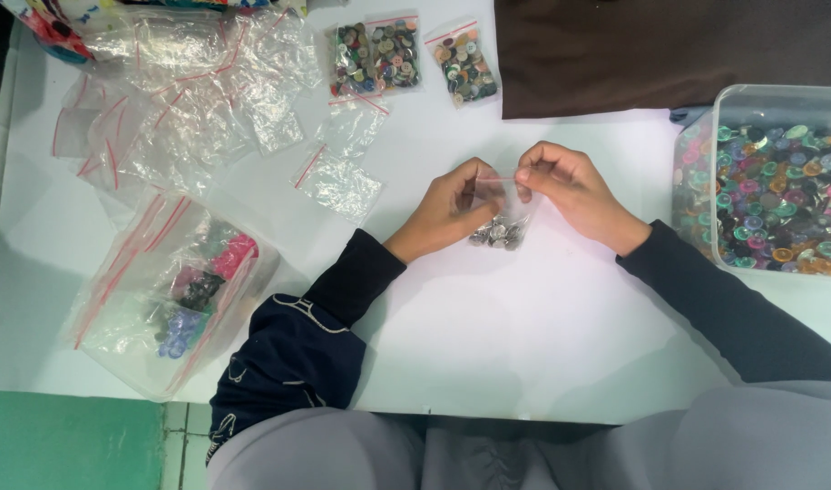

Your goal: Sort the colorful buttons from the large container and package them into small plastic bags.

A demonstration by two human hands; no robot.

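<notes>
Button bag (502, 218) pinched at mid-table by both your hands.
Left hand (447, 210) and right hand (570, 191) fingers closed on its top strip; press evenly along the seal.

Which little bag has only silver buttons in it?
The small bag pinched between the left hand and right hand. The two filled bags near the top hold mixed colours.

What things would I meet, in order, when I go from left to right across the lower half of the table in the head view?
Large clear bag of coloured buttons → left hand → small bag of silvery buttons → right hand → clear tub of mixed buttons.
</notes>
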